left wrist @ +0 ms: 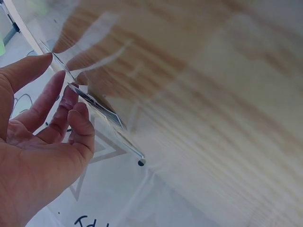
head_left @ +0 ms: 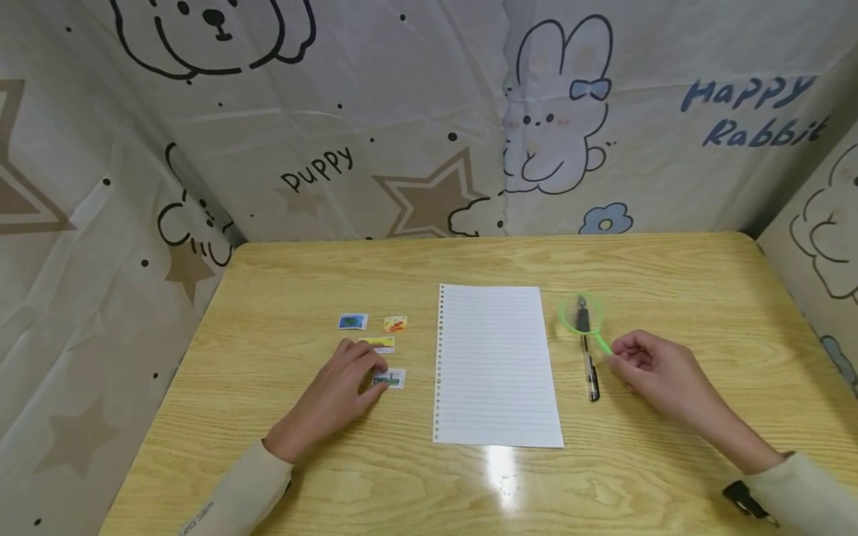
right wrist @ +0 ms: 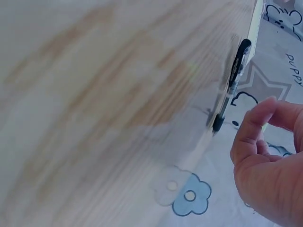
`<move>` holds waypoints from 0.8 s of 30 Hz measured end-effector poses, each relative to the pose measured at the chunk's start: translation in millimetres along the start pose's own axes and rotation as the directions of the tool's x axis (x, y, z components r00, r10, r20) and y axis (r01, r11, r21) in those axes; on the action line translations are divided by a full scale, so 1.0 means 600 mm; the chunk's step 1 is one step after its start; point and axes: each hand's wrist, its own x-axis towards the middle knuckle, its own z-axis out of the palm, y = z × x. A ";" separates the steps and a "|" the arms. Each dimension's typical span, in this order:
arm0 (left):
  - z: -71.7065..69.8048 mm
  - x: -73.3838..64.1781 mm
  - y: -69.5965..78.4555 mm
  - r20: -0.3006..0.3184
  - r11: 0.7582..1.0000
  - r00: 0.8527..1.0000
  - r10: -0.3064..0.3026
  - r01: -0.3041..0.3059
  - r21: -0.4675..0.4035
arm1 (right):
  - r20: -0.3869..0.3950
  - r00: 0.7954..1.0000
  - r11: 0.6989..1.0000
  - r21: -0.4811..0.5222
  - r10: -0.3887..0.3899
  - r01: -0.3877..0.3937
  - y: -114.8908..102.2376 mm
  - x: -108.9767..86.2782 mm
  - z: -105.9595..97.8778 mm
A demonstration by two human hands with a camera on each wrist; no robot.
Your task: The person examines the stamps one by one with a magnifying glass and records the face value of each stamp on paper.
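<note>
My left hand (head_left: 340, 383) rests over the left group of small picture stamps. Its thumb and fingertips touch down around the green stamp (head_left: 395, 379) and the yellow stamp (head_left: 383, 345), partly covering both. In the left wrist view the thumb and forefinger stand apart at the table surface, beside a stamp edge. Behind them lie a blue stamp (head_left: 352, 321) and an orange-yellow stamp (head_left: 395, 324). My right hand (head_left: 660, 376) pinches the handle of a green magnifying glass (head_left: 601, 343). Its round lens overlaps the upper end of a black pen (head_left: 590, 372) in the head view.
A lined white sheet (head_left: 496, 365) with punched holes along its left edge lies between the hands. The wooden table (head_left: 322, 476) meets a printed fabric backdrop (head_left: 402, 119) at its rear edge. Similar fabric hangs at both sides.
</note>
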 end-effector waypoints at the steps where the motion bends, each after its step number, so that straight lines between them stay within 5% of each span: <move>1: 0.000 0.000 0.000 -0.004 1.000 1.000 0.002 -0.002 0.002 | -0.009 1.000 1.000 -0.006 -0.014 0.014 -0.003 0.000 0.002; 24: -0.006 0.003 0.008 0.014 0.999 0.999 -0.035 0.035 0.004 | -0.042 0.971 0.966 0.100 -0.234 0.237 -0.068 0.010 0.045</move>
